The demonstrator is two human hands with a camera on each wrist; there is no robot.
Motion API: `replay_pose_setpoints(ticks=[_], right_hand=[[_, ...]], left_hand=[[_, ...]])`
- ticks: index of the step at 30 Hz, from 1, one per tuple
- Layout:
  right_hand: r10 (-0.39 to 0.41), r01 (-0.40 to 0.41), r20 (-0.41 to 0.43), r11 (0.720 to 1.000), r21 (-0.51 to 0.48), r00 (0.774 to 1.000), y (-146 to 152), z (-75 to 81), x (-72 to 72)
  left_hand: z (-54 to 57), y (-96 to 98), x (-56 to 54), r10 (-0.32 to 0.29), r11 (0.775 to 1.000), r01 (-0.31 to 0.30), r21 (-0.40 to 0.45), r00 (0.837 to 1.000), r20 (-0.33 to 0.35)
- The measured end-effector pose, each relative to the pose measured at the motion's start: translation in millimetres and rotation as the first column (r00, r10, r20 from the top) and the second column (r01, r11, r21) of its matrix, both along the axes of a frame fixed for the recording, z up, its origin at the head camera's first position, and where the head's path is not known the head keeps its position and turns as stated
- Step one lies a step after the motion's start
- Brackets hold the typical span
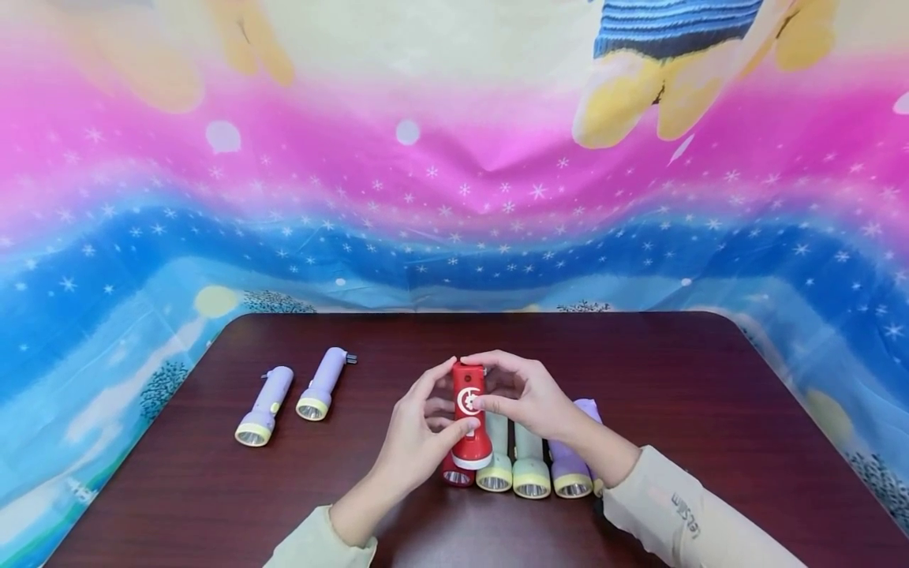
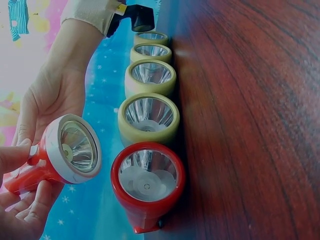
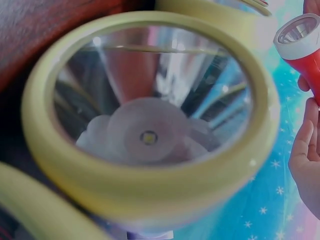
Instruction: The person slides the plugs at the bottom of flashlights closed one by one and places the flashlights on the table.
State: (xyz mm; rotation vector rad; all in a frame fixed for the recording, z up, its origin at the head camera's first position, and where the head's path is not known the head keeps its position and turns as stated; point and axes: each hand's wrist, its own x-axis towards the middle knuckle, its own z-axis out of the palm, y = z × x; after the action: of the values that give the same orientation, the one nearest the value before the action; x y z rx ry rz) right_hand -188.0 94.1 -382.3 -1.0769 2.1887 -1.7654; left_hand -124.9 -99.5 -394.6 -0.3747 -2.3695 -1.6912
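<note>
A red flashlight (image 1: 472,448) with a white rim and a white printed emblem is held up between both hands, lens end down. My left hand (image 1: 406,442) grips its left side, thumb on the front near the switch. My right hand (image 1: 534,398) pinches the upper part from the right, thumb over the emblem. In the left wrist view the flashlight's white rim (image 2: 56,145) and lens are plain; in the right wrist view its head (image 3: 295,47) shows at the edge. Just below it lies a darker red flashlight (image 1: 458,478), partly covered.
Beside the darker red one lie two pale green flashlights (image 1: 531,481) and a purple flashlight (image 1: 568,465), partly behind my right forearm. Two lilac flashlights (image 1: 264,406) lie apart on the left of the brown table (image 1: 177,489). A printed cloth (image 1: 483,260) hangs behind.
</note>
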Motion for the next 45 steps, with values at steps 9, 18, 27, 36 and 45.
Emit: replay_pose_setpoints(ticks=[9, 18, 27, 36, 45], right_hand=[[0.018, -0.018, -0.018, 1.000, 0.010, 1.000, 2.7, 3.1, -3.2], [0.025, -0.024, -0.007, 0.999, 0.028, 1.000, 0.4, 1.6, -1.4], [0.039, -0.039, -0.011, 0.999, 0.025, 0.999, 0.8, -0.7, -1.0], [0.065, -0.063, -0.062, 0.998, 0.029, 0.996, 3.6, -3.3, -4.4], [0.039, -0.038, -0.041, 0.999, 0.038, 0.998, 2.5, 1.0, -4.4]], left_hand=[[1.3, 2.5, -1.3, -0.004, 1.000, 0.005, 0.031, 1.000, -0.016], [1.3, 1.3, 3.5, 0.015, 0.999, -0.016, 0.029, 1.000, 0.021], [-1.3, 1.0, 5.4, 0.012, 1.000, -0.012, 0.023, 1.000, 0.007], [-3.6, 2.3, 4.4, 0.000, 0.999, 0.000, 0.046, 1.000, -0.008], [0.3, 3.0, 0.8, 0.022, 0.999, -0.022, 0.047, 1.000, 0.015]])
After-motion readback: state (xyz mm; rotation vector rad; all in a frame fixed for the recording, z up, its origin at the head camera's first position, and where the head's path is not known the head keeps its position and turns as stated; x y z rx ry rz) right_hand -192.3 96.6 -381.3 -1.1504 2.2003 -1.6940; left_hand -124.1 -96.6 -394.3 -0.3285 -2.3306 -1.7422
